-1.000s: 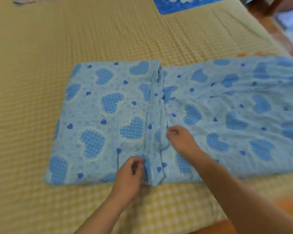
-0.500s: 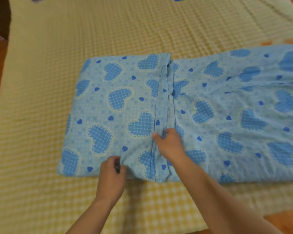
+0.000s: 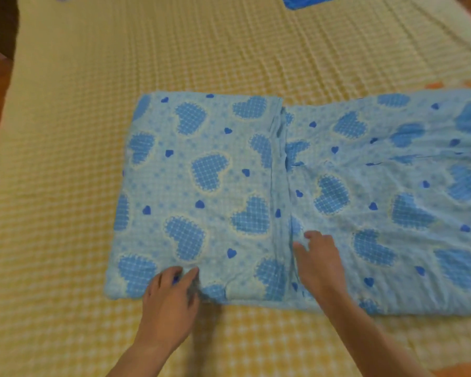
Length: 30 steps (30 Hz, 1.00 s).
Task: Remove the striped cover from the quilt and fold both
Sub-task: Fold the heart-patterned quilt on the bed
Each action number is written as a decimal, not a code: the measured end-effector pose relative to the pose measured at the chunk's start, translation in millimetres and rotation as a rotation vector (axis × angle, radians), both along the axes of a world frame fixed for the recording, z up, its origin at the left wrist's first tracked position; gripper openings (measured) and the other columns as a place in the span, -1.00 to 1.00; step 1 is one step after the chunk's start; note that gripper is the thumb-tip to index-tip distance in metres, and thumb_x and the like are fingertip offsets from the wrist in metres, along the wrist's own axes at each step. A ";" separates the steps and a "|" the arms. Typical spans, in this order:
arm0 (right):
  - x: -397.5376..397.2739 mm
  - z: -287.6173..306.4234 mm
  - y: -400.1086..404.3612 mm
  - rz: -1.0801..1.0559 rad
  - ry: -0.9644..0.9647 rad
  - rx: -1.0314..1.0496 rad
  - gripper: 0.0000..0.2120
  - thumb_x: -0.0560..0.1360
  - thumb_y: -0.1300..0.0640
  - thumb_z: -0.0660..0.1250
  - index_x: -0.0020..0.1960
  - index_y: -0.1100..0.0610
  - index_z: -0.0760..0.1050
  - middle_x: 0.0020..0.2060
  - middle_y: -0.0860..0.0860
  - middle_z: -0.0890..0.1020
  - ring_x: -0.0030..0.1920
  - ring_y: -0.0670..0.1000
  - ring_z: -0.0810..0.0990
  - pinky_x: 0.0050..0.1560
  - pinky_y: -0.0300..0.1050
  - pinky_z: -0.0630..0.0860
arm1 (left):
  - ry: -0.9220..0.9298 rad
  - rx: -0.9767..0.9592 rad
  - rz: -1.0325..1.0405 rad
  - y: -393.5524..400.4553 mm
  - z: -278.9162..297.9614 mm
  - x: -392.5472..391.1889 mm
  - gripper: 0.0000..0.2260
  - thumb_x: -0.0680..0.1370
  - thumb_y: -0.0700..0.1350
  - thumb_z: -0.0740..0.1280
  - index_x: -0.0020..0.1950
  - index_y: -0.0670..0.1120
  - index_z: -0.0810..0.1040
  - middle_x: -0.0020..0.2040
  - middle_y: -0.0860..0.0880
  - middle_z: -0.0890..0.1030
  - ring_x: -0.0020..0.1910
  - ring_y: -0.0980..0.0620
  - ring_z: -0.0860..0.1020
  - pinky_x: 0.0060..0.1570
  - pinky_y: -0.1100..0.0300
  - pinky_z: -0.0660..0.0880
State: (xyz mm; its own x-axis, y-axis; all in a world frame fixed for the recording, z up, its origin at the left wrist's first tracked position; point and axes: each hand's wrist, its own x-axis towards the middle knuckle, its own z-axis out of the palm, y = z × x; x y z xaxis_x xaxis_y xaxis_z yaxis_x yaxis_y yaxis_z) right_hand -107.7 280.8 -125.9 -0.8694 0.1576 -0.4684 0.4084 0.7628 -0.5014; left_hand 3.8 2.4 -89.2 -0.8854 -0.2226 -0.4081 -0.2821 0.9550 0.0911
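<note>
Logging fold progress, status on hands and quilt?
Left hand pinches near edge of heart-print quilt. Right hand rests flat by the folded edge. Quilt partly folded on yellow bedspread; nothing in the way.

No readable text, label, brand, number or sign anywhere in view.
</note>
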 end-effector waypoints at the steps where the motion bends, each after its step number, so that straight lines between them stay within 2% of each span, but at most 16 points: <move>1: -20.5 -1.3 -4.8 -0.082 0.090 -0.089 -0.57 0.56 -0.09 0.30 0.35 0.07 0.41 0.25 0.06 0.46 0.23 0.08 0.51 0.21 -0.01 0.46 | 0.027 0.034 0.035 -4.8 -2.0 -4.4 -0.61 0.52 0.11 0.22 0.30 0.11 0.60 0.19 -0.04 0.56 0.16 -0.14 0.52 0.18 -0.03 0.46; 3: -69.0 -0.9 -22.9 -0.228 0.062 -0.301 -0.35 0.51 -0.18 0.35 0.48 0.10 0.29 0.36 0.08 0.41 0.32 0.08 0.47 0.32 0.04 0.42 | 0.067 0.070 0.097 -13.1 -6.2 -9.6 -0.64 0.49 0.07 0.24 0.21 0.05 0.65 0.10 -0.05 0.58 0.04 -0.15 0.54 0.13 -0.02 0.50; 5: -107.7 0.6 -48.8 -0.352 -0.123 -0.515 -0.14 0.44 -0.30 0.38 0.55 0.10 0.17 0.46 0.07 0.37 0.41 0.10 0.41 0.40 0.08 0.37 | 0.059 0.064 0.101 -17.7 -7.0 -9.2 -0.71 0.52 0.01 0.31 0.20 0.03 0.66 0.08 -0.04 0.57 0.02 -0.15 0.53 0.13 -0.02 0.49; 7: -123.7 9.1 -82.3 -0.380 -0.187 -0.641 -0.07 0.36 -0.31 0.45 0.55 0.09 0.19 0.45 0.04 0.40 0.41 0.11 0.41 0.41 0.11 0.38 | 0.058 0.070 0.095 -18.3 -5.3 -8.1 -0.75 0.53 -0.06 0.40 0.21 0.03 0.65 0.10 -0.03 0.56 0.04 -0.14 0.52 0.14 -0.01 0.48; 9: -125.1 18.3 -110.5 -0.292 -0.177 -0.676 -0.15 0.38 -0.13 0.53 0.53 0.12 0.24 0.40 0.03 0.45 0.37 0.09 0.46 0.37 0.06 0.43 | 0.049 0.121 0.101 -14.0 -0.1 -11.6 -0.73 0.52 -0.11 0.41 0.22 0.02 0.64 0.12 -0.03 0.56 0.07 -0.14 0.50 0.18 -0.01 0.46; 11: -122.2 24.4 -122.2 -0.230 -0.176 -0.679 -0.34 0.41 0.05 0.53 0.42 0.16 0.38 0.28 0.06 0.56 0.24 0.10 0.56 0.17 -0.05 0.55 | 0.035 0.180 0.124 -11.4 8.0 -16.6 -0.73 0.54 -0.12 0.38 0.23 0.01 0.63 0.15 -0.03 0.54 0.11 -0.12 0.48 0.22 0.01 0.44; 13: -123.6 42.5 -108.5 -0.237 -0.034 -0.638 -0.56 0.34 0.04 0.48 0.18 0.13 0.54 0.01 0.01 0.67 -0.01 0.02 0.66 -0.20 -0.26 0.56 | 0.090 0.232 0.145 -16.0 18.7 -20.6 -0.75 0.54 -0.12 0.35 0.21 0.00 0.63 0.14 -0.01 0.53 0.14 -0.07 0.47 0.22 0.02 0.44; 14: -125.5 50.6 -91.2 -0.222 0.107 -0.526 -0.59 0.28 -0.01 0.43 0.09 0.10 0.58 -0.11 -0.06 0.67 -0.11 -0.04 0.66 -0.34 -0.35 0.49 | 0.163 0.250 0.160 -20.9 23.6 -22.5 -0.74 0.52 -0.11 0.33 0.19 0.00 0.63 0.12 0.00 0.53 0.14 -0.06 0.47 0.22 0.03 0.43; 15: -129.4 54.7 -70.6 -0.189 0.219 -0.391 -0.57 0.25 -0.04 0.40 0.08 0.08 0.60 -0.16 -0.11 0.65 -0.15 -0.07 0.63 -0.36 -0.38 0.44 | 0.242 0.260 0.193 -28.6 26.7 -24.8 -0.72 0.49 -0.09 0.31 0.18 -0.01 0.62 0.10 -0.01 0.53 0.13 -0.06 0.47 0.23 0.03 0.42; 17: -142.7 47.5 -25.9 -0.127 0.222 -0.182 -0.45 0.32 -0.05 0.45 0.28 0.08 0.51 0.04 0.00 0.65 0.04 0.02 0.61 -0.08 -0.22 0.47 | 0.339 0.263 0.331 -50.4 27.6 -30.7 -0.64 0.46 0.00 0.29 0.23 -0.02 0.58 0.13 -0.06 0.52 0.16 -0.10 0.46 0.27 0.00 0.37; 20: -146.1 14.5 18.2 -0.146 -0.137 -0.004 -0.09 0.41 -0.13 0.48 0.56 0.16 0.08 0.45 0.24 0.33 0.42 0.24 0.34 0.41 0.07 0.29 | 0.204 0.371 0.592 -85.8 12.1 -54.8 -0.43 0.49 0.21 0.35 0.42 -0.04 0.43 0.30 -0.16 0.48 0.26 -0.17 0.47 0.30 -0.08 0.41; 21: -141.1 3.6 18.5 -0.140 -0.159 0.075 -0.01 0.42 -0.22 0.44 0.59 0.13 -0.05 0.49 0.27 0.22 0.47 0.28 0.25 0.46 0.12 0.20 | 0.147 0.460 0.645 -95.4 6.3 -69.4 -0.33 0.44 0.31 0.37 0.44 -0.02 0.40 0.30 -0.15 0.51 0.23 -0.16 0.52 0.26 -0.10 0.46; 23: -125.0 -14.9 6.1 -0.092 -0.054 0.136 -0.03 0.45 -0.31 0.32 0.60 0.01 -0.16 0.51 0.28 0.13 0.48 0.33 0.20 0.47 0.18 0.15 | 0.088 0.618 0.670 -112.0 -7.9 -100.4 -0.21 0.30 0.45 0.37 0.39 0.01 0.42 0.22 -0.06 0.60 0.13 -0.09 0.61 0.20 -0.10 0.54; 26: -94.3 -39.7 -15.8 -0.085 -0.047 0.072 -0.09 0.47 -0.35 0.25 0.59 -0.12 -0.21 0.49 0.30 0.16 0.46 0.34 0.24 0.44 0.20 0.20 | 0.018 0.839 0.820 -131.7 -30.1 -135.6 -0.12 0.21 0.38 0.55 0.37 -0.06 0.45 0.19 -0.09 0.64 0.08 -0.10 0.65 0.20 -0.11 0.56; 28: -83.3 -45.9 -23.2 -0.168 -0.036 0.021 -0.09 0.47 -0.34 0.29 0.59 -0.16 -0.20 0.46 0.30 0.24 0.43 0.33 0.31 0.41 0.20 0.26 | -0.067 0.980 0.888 -138.1 -32.4 -142.9 -0.28 0.20 0.22 0.62 0.24 -0.11 0.59 0.09 -0.15 0.70 0.02 -0.13 0.68 0.14 -0.09 0.58; 30: -84.9 -36.7 -28.5 -0.201 0.043 -0.020 -0.15 0.48 -0.26 0.34 0.60 -0.12 -0.06 0.43 0.23 0.37 0.38 0.29 0.40 0.40 0.17 0.34 | -0.018 1.074 0.893 -144.2 -19.8 -141.2 -0.54 0.30 0.06 0.62 0.10 -0.11 0.66 -0.01 -0.13 0.73 -0.07 -0.11 0.70 -0.05 -0.03 0.61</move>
